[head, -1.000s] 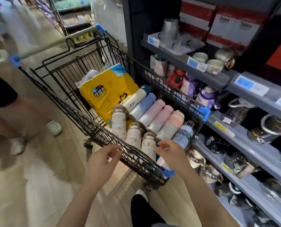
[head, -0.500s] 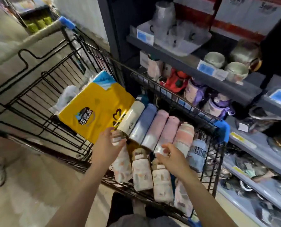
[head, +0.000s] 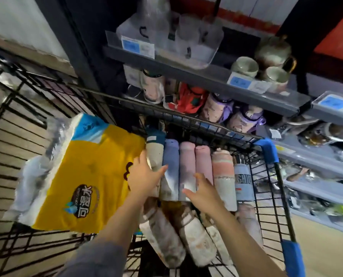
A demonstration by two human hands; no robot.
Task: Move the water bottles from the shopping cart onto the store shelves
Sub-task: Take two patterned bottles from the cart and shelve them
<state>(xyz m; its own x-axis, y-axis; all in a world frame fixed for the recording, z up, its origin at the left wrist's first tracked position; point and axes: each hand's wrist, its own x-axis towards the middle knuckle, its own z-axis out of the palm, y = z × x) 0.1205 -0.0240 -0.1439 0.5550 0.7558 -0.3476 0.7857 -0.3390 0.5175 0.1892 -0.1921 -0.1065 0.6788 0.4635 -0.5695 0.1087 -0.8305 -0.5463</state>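
In the black wire shopping cart (head: pixel 206 124) several water bottles lie side by side: a cream bottle with a teal cap (head: pixel 154 150), a blue one (head: pixel 171 154), two pink ones (head: pixel 186 156), a coral-striped one (head: pixel 223 172) and a grey lettered one (head: pixel 243 182). Nearer me lie pale patterned bottles (head: pixel 162 236). My left hand (head: pixel 144 176) wraps the cream bottle, fingers on its left side and thumb on its right. My right hand (head: pixel 202 188) is spread over the lower ends of the pink bottles, holding nothing.
A yellow pack of tissue rolls (head: pixel 82 172) fills the cart's left half. Grey store shelves (head: pixel 206 76) stand right behind the cart with cups, a red bottle (head: pixel 188 96) and purple-strapped bottles (head: pixel 244 118). Blue corner guards (head: pixel 268 148) mark the cart's right side.
I have leaned further over the cart. Both hands moved forward from the near patterned bottles to the far row. My left hand has closed around the cream bottle.
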